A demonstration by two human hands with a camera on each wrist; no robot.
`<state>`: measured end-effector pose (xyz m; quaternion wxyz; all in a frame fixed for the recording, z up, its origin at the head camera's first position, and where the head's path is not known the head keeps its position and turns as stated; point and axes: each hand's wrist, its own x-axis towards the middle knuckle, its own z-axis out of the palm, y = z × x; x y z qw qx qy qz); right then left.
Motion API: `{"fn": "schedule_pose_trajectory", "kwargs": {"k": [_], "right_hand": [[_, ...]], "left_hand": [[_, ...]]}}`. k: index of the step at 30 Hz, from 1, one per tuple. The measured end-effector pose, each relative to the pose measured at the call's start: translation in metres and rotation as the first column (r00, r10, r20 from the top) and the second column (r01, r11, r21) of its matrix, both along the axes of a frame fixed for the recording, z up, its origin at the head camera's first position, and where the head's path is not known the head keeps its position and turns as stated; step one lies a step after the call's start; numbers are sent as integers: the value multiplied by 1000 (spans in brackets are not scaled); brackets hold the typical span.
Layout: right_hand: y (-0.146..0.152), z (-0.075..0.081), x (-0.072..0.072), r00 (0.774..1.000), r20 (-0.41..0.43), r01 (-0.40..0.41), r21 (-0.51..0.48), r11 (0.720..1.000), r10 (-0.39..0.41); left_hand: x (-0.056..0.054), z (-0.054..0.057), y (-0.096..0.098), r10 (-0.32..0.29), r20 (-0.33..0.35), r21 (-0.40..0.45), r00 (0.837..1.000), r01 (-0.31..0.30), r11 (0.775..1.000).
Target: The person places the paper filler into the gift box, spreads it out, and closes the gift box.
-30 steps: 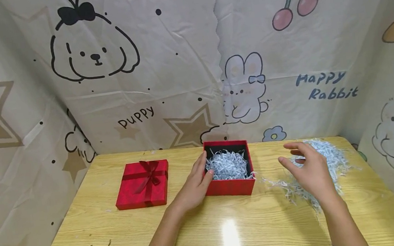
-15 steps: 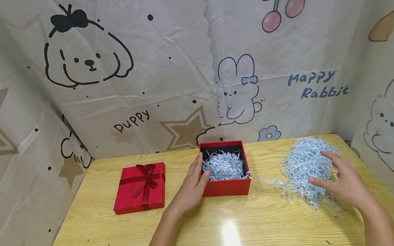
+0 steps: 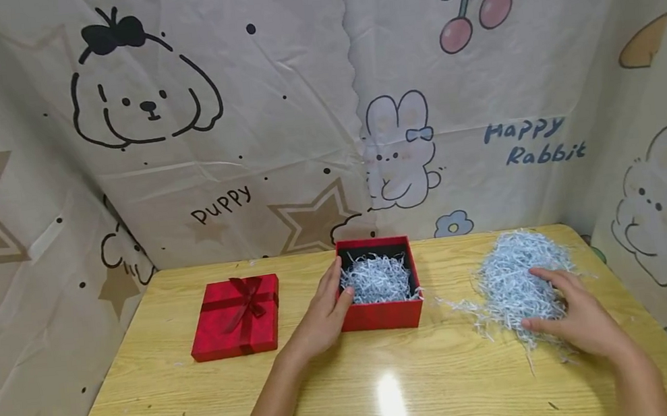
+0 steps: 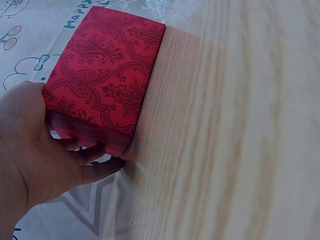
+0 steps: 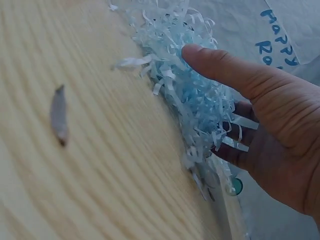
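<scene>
The left hand [image 3: 320, 314] grips the box [image 3: 384, 316] at mid-frame; the right hand [image 3: 583, 317], spread wide, touches the shreds [image 3: 506, 281] at lower right. Gathering seems under way; the next move likely calls for closing round a bunch.

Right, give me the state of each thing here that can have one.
Red patterned rectangular box, open, upright.
Flat red lid with dark red ribbon, closed side up, bow tied.
Pale blue shredded paper inside the box, loosely heaped.
Pile of pale blue paper shreds, loose, strands trailing toward the box.
Left hand, gripping the box's left side.
Right hand, fingers and thumb apart at the pile's edge.
Pale printed sheet behind, hanging, creased.
</scene>
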<state>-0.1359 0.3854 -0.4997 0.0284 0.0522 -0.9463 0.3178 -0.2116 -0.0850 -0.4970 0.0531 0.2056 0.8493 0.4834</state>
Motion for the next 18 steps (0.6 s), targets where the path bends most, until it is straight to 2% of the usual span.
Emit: {"fn": "schedule_pose_trajectory", "kwargs": {"k": [5,10,16,18], "right_hand": [[-5,-6,-5,995,-96,-20,13,1000,21],[-8,-7,-6,987,-157,29,40,999,-22],[-9,10,1,986,-113,121,-27,992,-124],[-10,17,3,979,-137,146,-43,988,-151]], "left_hand": [[0,0,0,0,4,8,1000,0,1000],[1,1,0,-2,-6,8,1000,2,1000],[0,2,0,-6,-12,9,1000,6,1000],[1,2,-1,-4,-7,10,1000,4,1000]]}}
